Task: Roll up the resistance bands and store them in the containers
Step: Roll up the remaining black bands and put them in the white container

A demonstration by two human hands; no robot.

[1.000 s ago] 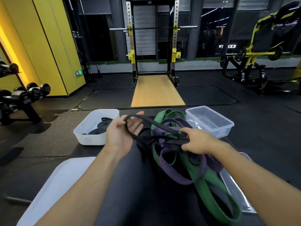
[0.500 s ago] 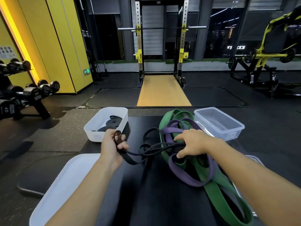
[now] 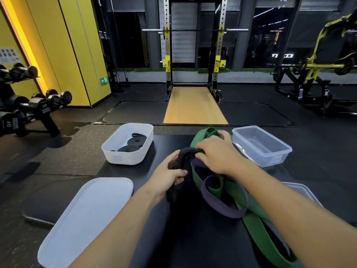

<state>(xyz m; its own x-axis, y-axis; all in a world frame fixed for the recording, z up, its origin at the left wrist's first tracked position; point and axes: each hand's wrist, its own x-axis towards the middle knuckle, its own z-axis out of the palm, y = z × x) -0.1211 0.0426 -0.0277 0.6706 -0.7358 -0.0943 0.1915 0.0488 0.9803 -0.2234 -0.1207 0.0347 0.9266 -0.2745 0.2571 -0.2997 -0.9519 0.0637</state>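
Black band (image 3: 184, 154), one, in two hands (image 3: 167, 179) (image 3: 218, 156)

A squat rack (image 3: 167, 45) stands over a wooden platform (image 3: 195, 107), dumbbells (image 3: 41, 107) racked at left.

both bare forearms reach forward from the lower edge, the left from the lower left and the right from the lower right. the left hand (image 3: 170, 177) curls its fingers and thumb around a bunched black band (image 3: 185, 154). the right hand (image 3: 217, 152) sits palm-down just beyond it, fingers hooked over the same band.
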